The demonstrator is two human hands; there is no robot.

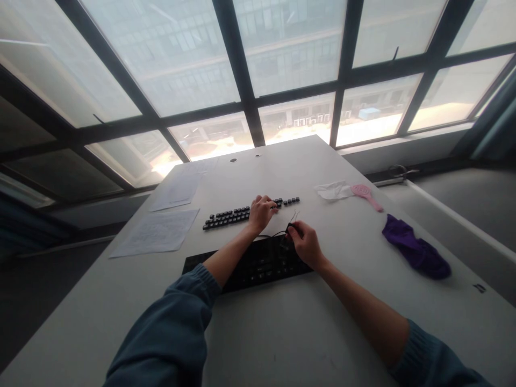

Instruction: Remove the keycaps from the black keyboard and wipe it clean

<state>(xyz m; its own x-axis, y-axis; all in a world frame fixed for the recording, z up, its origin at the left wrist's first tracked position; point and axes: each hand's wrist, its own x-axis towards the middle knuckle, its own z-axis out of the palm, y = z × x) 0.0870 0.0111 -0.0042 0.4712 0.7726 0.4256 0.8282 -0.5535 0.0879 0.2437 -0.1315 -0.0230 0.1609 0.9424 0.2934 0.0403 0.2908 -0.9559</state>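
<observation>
A black keyboard [258, 263] lies on the white table beneath my forearms, with some keys seemingly off its board. Beyond it, loose black keycaps [231, 216] stand in rows. My left hand [262, 212] is over the right part of these rows, its fingers curled down and closed on a keycap [278, 202]. In my right hand [303, 240], above the keyboard's right part, is a wire keycap puller [293, 220], pinched by its dark body with two thin wires pointing up. A black cable [277, 234] curves out behind the keyboard.
Printed sheets of paper [157, 234] lie on the left. To the right are a white tissue [332, 190], a pink hairbrush-shaped item [365, 194] and a crumpled purple cloth [415, 247]. A small dark piece [479, 288] sits near the right edge. Windows [290, 48] rise behind the table.
</observation>
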